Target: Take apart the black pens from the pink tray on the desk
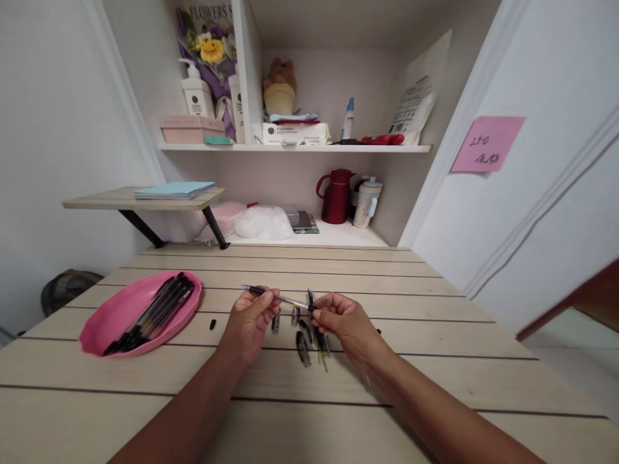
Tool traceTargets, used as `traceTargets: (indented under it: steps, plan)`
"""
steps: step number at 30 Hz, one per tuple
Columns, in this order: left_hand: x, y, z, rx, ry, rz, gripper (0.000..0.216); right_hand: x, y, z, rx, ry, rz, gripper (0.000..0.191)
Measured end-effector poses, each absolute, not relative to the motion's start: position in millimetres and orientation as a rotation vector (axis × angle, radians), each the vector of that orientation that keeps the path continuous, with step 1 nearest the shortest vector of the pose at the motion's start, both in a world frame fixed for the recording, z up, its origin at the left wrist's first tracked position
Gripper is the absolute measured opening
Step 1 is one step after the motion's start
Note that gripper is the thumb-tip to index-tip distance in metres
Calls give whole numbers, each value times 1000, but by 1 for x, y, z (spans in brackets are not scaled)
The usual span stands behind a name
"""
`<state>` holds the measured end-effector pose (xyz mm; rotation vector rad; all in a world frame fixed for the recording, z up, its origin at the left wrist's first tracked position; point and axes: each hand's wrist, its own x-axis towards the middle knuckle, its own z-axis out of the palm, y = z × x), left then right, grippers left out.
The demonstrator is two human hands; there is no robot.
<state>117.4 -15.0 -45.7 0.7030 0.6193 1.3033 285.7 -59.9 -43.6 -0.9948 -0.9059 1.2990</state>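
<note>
A slim pen (290, 301) with a black grip and clear barrel is held level above the table between my two hands. My left hand (252, 319) pinches it near the pointed tip end. At its other end, the black end, the fingers of my right hand (344, 322) are closed on it. Below and between the hands lie several loose pen parts: clear-and-black pen caps (303, 348) and thin refills (323, 357). A small black piece (213, 324) lies left of my left hand. To the left, a pink oval tray (97, 320) holds several assembled black pens (162, 309).
A raised wooden stand (101, 198) with blue paper (174, 189) rises at the back left. Behind the table, a shelf unit holds a red jug (336, 196), a pale tumbler (368, 203) and a white plastic bag (264, 222).
</note>
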Motion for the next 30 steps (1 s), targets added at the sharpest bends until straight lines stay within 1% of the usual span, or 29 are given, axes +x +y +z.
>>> traceTargets:
  steps: [9, 19, 30]
  plan:
    - [119, -17, -44, 705, 628, 1309, 18, 286, -57, -44, -1042, -972, 1165, 22]
    - [120, -19, -43, 765, 642, 1323, 19, 288, -61, -45, -1065, -1076, 1096, 19]
    - [123, -26, -40, 861, 640, 1269, 20, 290, -61, -47, -1163, -1149, 1150, 30]
